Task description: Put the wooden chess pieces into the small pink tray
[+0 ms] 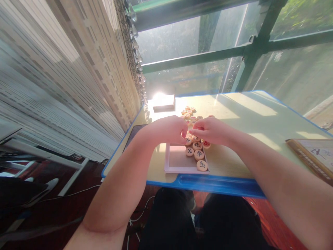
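Note:
My left hand [170,127] reaches over the far part of a shallow white box [168,160], its fingers curled down. Opposite it, my right hand [209,129] has thumb and fingers drawn together above the same box. The fingertips almost meet, and I cannot make out what lies in them. Round Chinese chess pieces [199,155] with black characters lie in the box along its right side. A piece with a red character [206,143] sits just beside the right wall, under my right hand. More loose pieces [187,113] spread on the table beyond my hands, partly hidden by them.
The pale table [229,163] has a blue rim. A white box-like object [163,102] stands at the back left in glare, and a dark flat object [134,135] lies left. A wood-edged board [312,158] is at the right. Curtains [104,69] hang close on the left.

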